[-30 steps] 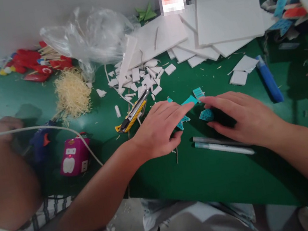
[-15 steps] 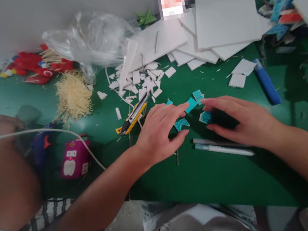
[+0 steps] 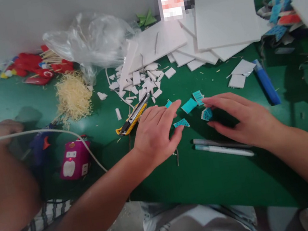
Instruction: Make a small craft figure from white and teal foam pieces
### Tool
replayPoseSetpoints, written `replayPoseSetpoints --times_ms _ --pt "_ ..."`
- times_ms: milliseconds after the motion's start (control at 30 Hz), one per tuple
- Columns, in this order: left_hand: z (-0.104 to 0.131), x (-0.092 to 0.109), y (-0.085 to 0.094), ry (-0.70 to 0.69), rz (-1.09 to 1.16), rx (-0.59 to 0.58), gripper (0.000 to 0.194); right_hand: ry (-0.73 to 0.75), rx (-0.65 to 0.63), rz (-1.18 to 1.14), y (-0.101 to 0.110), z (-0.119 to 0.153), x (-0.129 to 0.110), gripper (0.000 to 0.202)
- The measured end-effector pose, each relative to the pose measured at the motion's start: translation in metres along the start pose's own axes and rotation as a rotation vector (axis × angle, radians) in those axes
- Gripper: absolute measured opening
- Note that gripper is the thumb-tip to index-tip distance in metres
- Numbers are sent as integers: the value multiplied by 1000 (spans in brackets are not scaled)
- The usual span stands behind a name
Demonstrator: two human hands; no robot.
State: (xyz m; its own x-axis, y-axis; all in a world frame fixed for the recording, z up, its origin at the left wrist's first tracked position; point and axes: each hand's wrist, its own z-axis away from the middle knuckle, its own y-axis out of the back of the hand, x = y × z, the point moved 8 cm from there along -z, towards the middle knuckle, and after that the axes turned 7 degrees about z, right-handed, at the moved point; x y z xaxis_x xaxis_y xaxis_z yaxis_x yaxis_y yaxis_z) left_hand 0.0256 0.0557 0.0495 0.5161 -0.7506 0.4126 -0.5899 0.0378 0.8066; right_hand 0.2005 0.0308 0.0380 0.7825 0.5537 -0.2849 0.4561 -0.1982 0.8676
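Observation:
Several small turquoise foam pieces lie on the green table between my hands. My left hand (image 3: 155, 133) is open, thumb and fingers apart, close to a dotted piece (image 3: 181, 123) by its thumb tip. Another turquoise piece (image 3: 168, 104) is partly covered by its fingers. My right hand (image 3: 235, 117) is open too, its thumb and fingers around a dotted many-sided piece (image 3: 206, 114); whether they touch it I cannot tell. A plain turquoise piece (image 3: 189, 105) and a striped one (image 3: 198, 97) lie farther back. A yellow utility knife (image 3: 134, 114) rests beside my left hand.
Two pens (image 3: 223, 150) lie in front of my right hand, a blue marker (image 3: 266, 81) beyond it. White foam scraps (image 3: 148, 81) and sheets (image 3: 224, 15) fill the back. A magenta power adapter (image 3: 74, 159), cable and another person's arm (image 3: 3, 168) are at left.
My left hand has drawn a little to the left, away from the plain turquoise piece, which shows more fully. My right hand has barely moved. The dotted many-sided piece sits slightly farther right.

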Motion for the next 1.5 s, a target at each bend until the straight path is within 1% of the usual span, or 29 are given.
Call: replayPoseSetpoints --times_ms 67,167,233,367,533,667,800,900,967,1033,1100,1233,1367,1433,1500 --pt "2 1 -4 21 67 -28 38 -3 -6 -6 -1 0 0 53" --pt "5 5 -10 85 315 -57 40 12 4 -19 0 -1 -4 53" --pt "7 10 -12 116 441 -49 42 32 25 -24 3 -2 -6 54" --pt "6 19 -14 105 516 -31 43 53 38 -31 6 -3 -9 53" --pt "2 25 -19 46 546 -59 42 12 24 -13 2 -3 -6 54" --pt "1 25 -28 14 534 -105 43 3 32 30 0 -2 -4 58" --pt "1 21 -32 1 445 -115 43 17 69 101 5 -1 -2 54" --pt "0 17 -27 0 349 -95 41 22 60 191 6 0 0 51" --pt "0 14 -21 7 283 -72 39 20 18 251 3 -1 1 51" --pt "-1 11 -15 15 224 -42 37 25 -26 275 -2 -1 -1 51" --pt "-1 8 -10 20 185 -4 36 20 -44 263 -5 -1 -3 49" --pt "-2 4 -5 19 153 40 38 -33 -40 234 -6 -2 -6 50" --pt "-2 3 -4 18 149 29 39 -104 -14 173 -1 -3 -6 48" --pt "-2 2 -4 20 145 20 39 -144 0 135 3 -3 -3 44" --pt "-2 1 -3 28 136 24 39 -185 17 149 8 -3 2 39"
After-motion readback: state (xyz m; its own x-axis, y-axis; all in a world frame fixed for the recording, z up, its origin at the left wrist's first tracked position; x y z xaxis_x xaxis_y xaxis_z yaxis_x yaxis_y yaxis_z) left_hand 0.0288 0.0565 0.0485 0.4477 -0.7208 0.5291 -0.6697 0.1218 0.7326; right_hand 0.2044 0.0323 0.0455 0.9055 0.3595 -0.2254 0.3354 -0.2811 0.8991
